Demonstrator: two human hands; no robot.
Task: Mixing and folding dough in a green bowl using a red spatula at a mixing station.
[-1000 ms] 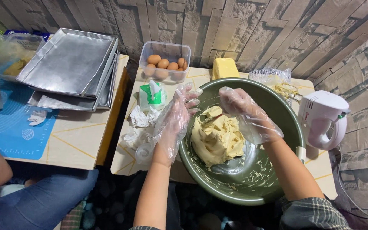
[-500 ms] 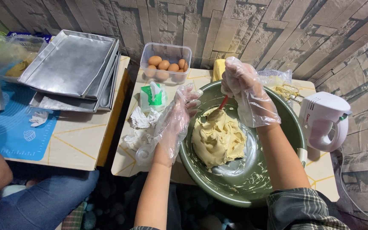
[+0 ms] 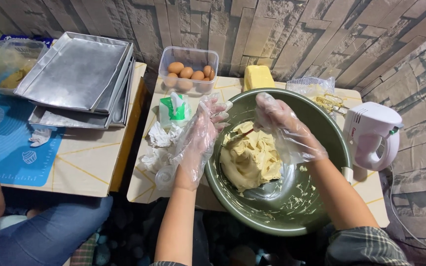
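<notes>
My right hand [image 3: 277, 120], in a clear plastic glove, has its fingers clamped on a red-handled spatula [image 3: 245, 133] whose blade is pushed into the yellow dough [image 3: 250, 157]. The dough sits heaped in the green bowl [image 3: 321, 148] on the counter [image 3: 144, 182]. My left hand [image 3: 200, 135], gloved too, rests at the bowl's left rim, fingers spread apart. A white hand mixer [image 3: 373, 135] lies just beside the bowl.
</notes>
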